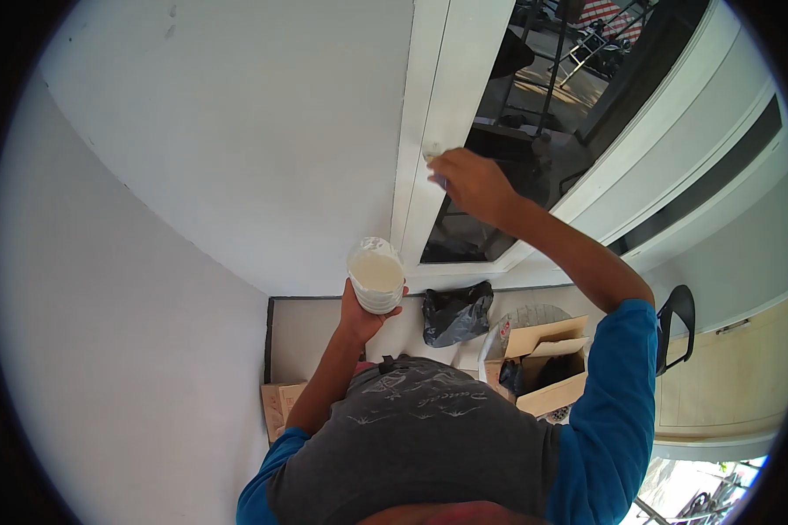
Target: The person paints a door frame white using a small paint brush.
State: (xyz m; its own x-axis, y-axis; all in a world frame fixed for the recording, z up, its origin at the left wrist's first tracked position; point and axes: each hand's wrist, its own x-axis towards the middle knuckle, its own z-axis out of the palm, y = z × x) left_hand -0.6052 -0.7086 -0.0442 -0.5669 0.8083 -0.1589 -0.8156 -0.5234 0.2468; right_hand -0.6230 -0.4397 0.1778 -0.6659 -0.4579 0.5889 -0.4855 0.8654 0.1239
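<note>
A white tub (376, 276) with pale, creamy stuff in it rests in my left hand (365, 315), whose fingers wrap round its lower part. My right hand (471, 181) is raised at the white door frame (418, 131), its fingers pinched together beside the frame's face. Something small and pale shows at the fingertips, too small to name. Dark glass (517, 166) lies behind and to the right of my right hand. The tub is below and left of my right hand, close to the frame's lower corner.
A black plastic bag (458, 313) lies on the floor by the wall. Right of it stands an open cardboard box (547, 404) with dark things inside. Another carton (280, 404) is at the lower left. A black chair (677, 328) and a pale cabinet (731, 376) are at the right.
</note>
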